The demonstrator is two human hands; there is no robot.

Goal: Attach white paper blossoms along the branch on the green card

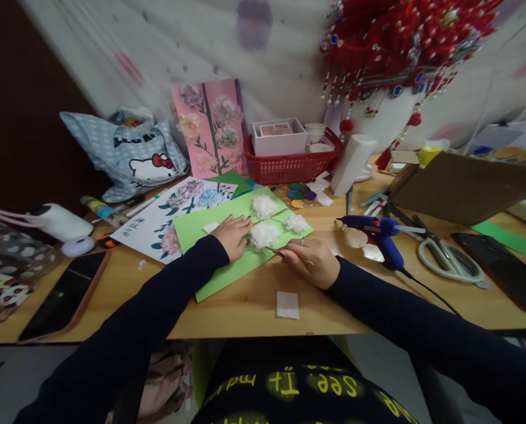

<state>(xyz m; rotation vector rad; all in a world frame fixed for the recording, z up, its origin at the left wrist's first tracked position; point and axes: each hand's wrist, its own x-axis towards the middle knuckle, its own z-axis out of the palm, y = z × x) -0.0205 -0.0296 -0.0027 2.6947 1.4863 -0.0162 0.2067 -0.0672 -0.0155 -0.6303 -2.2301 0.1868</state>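
In the head view, your two hands work over one light-green sheet (227, 272) on the wooden table (245, 321), and three white tufts lie on that sheet. One tuft (263, 206) sits farthest back, a second tuft (265, 235) is nearest you, and a third tuft (296, 223) is on the right. Your left hand (234, 237) lies palm down on the sheet, fingers extended and gripping nothing visible; its fingertips are just beside the nearest tuft, though you cannot tell whether they touch it. Your right hand (312, 260) pinches one thin brown tool (275, 251) between closed fingers, its tip at the lower edge of that same tuft.

One small white square (288, 305) lies near the table's front edge. To your right are one blue glue gun (373, 227) and one pair of scissors (450, 259). Two phones flank the work: a left phone (63, 294) and a right phone (505, 271). Behind stand one pink flower picture (208, 126) and one red basket (284, 169).
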